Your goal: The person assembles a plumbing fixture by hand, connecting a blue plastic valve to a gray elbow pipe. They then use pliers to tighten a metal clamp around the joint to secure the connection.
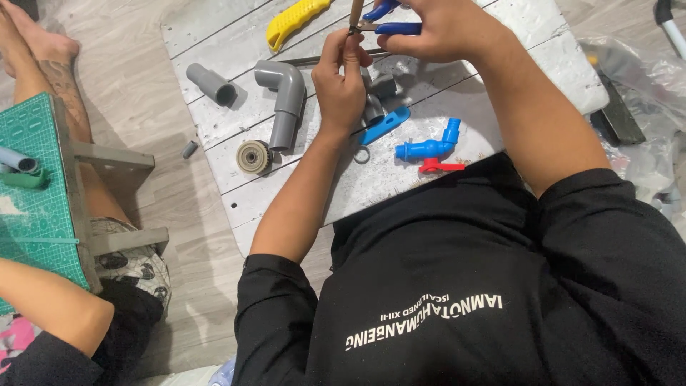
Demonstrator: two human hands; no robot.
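Both forearms reach forward from black sleeves pushed up to about the elbows, and the hands meet close together above the white board. The left hand is over the board's middle, wrist straight, fingers curled and thumb pinched against the fingertips. The right hand is at the board's far edge, just beside the left, back turned up, fingers folded in a grip.
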